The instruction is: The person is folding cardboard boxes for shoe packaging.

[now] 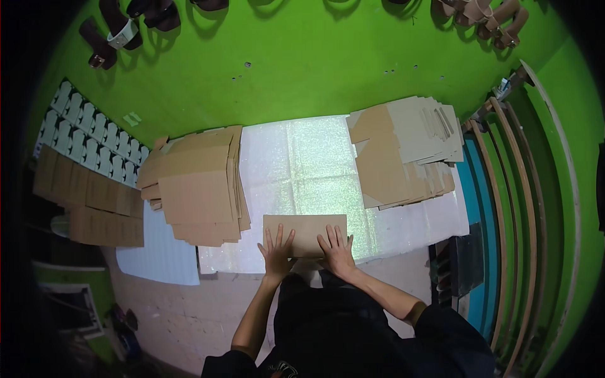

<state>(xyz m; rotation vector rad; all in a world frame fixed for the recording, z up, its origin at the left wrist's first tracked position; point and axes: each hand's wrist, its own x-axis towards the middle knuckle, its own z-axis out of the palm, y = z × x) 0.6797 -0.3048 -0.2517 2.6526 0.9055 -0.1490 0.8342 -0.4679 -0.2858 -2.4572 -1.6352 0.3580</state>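
Note:
A brown cardboard box, its plain top facing up, lies at the near edge of the table in front of me. My left hand rests on its left side with the fingers spread over the top. On the right side my right hand lies the same way, fingers apart and stretched forward. Neither hand is wrapped round anything. The box's near side is partly hidden by my hands.
A pile of flat cardboard sheets lies on the left of the shiny white table cover. More cardboard pieces are stacked on the right. Brown cartons stand far left; a wooden rack stands right. Sandals hang on the green wall.

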